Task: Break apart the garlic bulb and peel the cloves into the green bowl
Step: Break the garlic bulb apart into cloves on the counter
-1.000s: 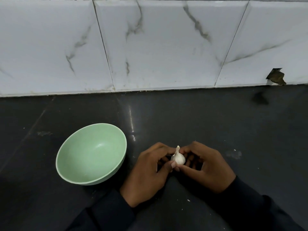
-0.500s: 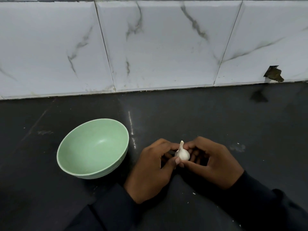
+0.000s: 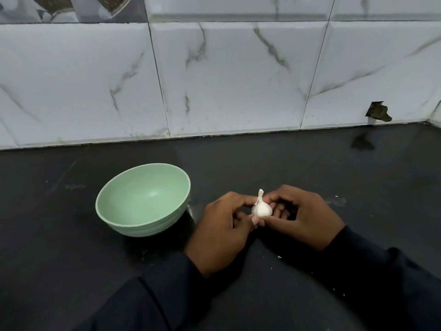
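Right, garlic bulb [image 3: 262, 208] looks whole, held stem-up between both hands just above the dark worktop [image 3: 310, 163], a little to the right of the green bowl [image 3: 143, 225] and not touching it. Left hand [image 3: 222, 232]: grip clamped on the bulb's left side, fingers and thumb curled round it. Right hand [image 3: 303, 218]: grip likewise clamped on the right side, one finger up by the stem [image 3: 260, 193]. No cloves show in the bowl, so I'd judge the break-apart step not yet done. Handling call: bulb is light, so weight is a non-issue. The outer skin looks dry and papery, so it's likely slick under the pads and will shed before anything structural gives. Body should be firm, cloves stiff but bruisable if crushed hard. Stem tip looks thin and brittle (don't use it as a handle, it'll probably snap off and leave the bulb intact). Best hold, in my view: opposing thumbs dug in at the shoulder beside the stem base, fingers backing the underside, then pry outward along a seam between cloves. Risk: a clove pops free and skitters off, since the worktop looks smooth. Working nearer the bowl would cut that. A few white flecks [image 3: 279, 256] lie on the worktop by the right sleeve [image 3: 381, 271]; can't tell what they are.
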